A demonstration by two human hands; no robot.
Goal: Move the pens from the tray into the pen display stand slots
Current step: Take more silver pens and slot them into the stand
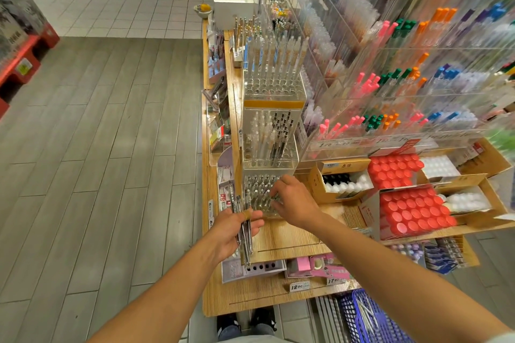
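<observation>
While my left hand (232,227) clamps a bundle of pens (244,227) beside the stand (257,198), my right hand (292,199) pinches over its slots, contents hidden, so several pens remain unplaced.

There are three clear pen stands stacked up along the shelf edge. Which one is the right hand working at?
The nearest, lowest stand: the right hand is over its slots. The other two stand farther back.

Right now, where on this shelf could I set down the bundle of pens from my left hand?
Bare wooden shelf top lies just in front of the clear pen stand, between your left hand and the box of red caps. The lower ledge near the price tags is also free. Behind the stand it's crowded with acrylic displays and cartons.
</observation>
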